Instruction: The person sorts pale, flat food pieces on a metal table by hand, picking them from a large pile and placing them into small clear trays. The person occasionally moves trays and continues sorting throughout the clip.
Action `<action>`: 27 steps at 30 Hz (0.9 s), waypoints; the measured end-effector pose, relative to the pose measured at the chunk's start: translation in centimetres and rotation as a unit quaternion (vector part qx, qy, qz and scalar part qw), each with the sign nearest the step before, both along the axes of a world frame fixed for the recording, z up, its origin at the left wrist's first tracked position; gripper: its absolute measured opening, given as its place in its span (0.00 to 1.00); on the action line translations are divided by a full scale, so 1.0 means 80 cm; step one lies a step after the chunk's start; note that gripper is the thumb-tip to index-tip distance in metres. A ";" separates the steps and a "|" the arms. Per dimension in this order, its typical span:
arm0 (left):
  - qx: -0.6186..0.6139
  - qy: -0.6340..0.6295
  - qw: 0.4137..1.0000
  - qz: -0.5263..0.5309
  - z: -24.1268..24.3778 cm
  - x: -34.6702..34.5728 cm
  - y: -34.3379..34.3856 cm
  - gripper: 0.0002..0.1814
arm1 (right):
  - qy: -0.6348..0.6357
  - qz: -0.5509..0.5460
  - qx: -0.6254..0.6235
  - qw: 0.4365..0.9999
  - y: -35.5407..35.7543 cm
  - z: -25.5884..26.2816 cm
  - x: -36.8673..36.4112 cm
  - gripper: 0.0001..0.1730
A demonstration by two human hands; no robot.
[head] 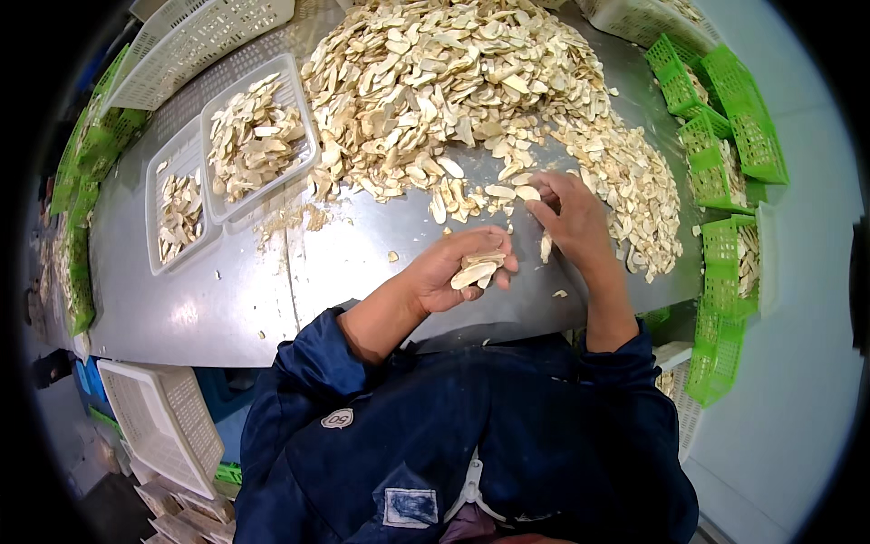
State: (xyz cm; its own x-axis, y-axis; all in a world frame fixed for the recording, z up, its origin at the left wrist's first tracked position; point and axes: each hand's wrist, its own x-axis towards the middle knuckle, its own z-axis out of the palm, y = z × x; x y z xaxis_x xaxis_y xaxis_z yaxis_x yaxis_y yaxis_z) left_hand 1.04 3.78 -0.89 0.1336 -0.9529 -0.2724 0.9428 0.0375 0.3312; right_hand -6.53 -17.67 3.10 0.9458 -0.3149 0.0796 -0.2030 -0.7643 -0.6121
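A large heap of pale dried slices (448, 81), which look like mushroom or root, lies on the metal table (251, 299). My left hand (459, 268) holds several slices (476, 270) in its curled fingers above the table's near part. To its right, my right hand (567, 211) reaches down at the heap's near edge, its thumb and fingers around the end of a light slice (527, 193); whether it grips that slice is not clear. Left of the heap, a clear plastic tray (309, 136) is piled with slices. A second clear tray (151, 224) beside it holds fewer.
Green plastic baskets (747, 122) with slices line the table's right edge, and more green baskets (85, 204) stand at the left. A white perforated crate (204, 47) is at the back left. Another white crate (160, 415) sits below the table's near left edge. Crumbs and fragments (292, 217) are scattered near the trays.
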 end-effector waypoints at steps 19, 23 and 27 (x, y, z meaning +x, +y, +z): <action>-0.030 0.036 0.999 -0.015 0.001 0.000 0.001 0.09 | 0.239 -0.023 0.319 0.917 -0.061 0.037 -0.251 0.10; -0.042 0.054 0.997 -0.018 0.001 -0.002 0.000 0.08 | 0.445 -0.061 0.090 0.889 -0.057 0.008 -0.378 0.11; -0.044 0.029 0.998 -0.039 0.003 -0.003 0.001 0.09 | 0.326 -0.142 0.107 0.928 -0.060 0.001 -0.380 0.12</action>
State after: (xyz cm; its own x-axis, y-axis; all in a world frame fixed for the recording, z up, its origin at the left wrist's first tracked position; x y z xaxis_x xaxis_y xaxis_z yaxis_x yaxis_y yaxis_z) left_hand 0.80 3.90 -0.68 0.0445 -0.9804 -0.1918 0.9617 -0.0099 0.2739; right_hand -36.94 -22.45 3.15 0.6471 -0.5020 -0.5738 -0.7588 -0.4974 -0.4205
